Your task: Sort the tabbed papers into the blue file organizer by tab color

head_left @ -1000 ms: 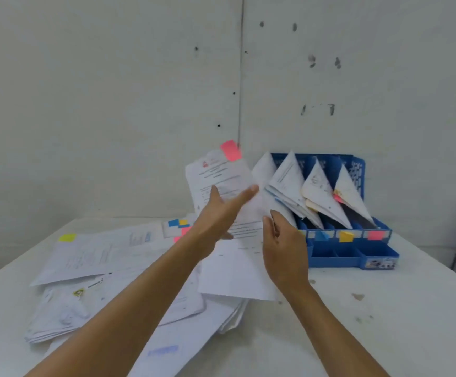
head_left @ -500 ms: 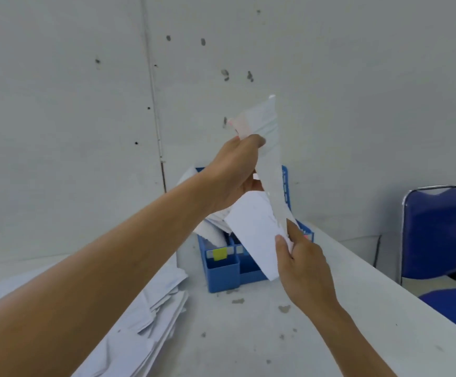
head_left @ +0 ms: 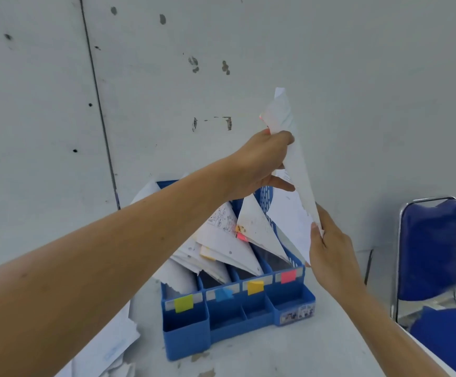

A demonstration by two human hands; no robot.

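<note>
I hold one white paper (head_left: 295,186) upright and nearly edge-on above the right end of the blue file organizer (head_left: 237,317). A pink tab (head_left: 265,118) shows faintly through its top. My left hand (head_left: 259,164) grips the paper near the top, and my right hand (head_left: 330,246) pinches its lower edge beside the rightmost slot. The organizer's slots carry a green label (head_left: 184,303), a blue label (head_left: 223,295), a yellow label (head_left: 255,287) and a pink label (head_left: 288,276). Sorted papers (head_left: 221,240) lean in the slots.
A pile of loose papers (head_left: 107,346) lies on the white table (head_left: 276,357) at the lower left. A blue chair (head_left: 429,248) stands off the table's right edge. A grey wall rises close behind the organizer.
The view swung right from the paper pile to the organizer. Both hands carried the pink-tabbed paper over, turned it edge-on, and lowered it toward the right end of the organizer.
</note>
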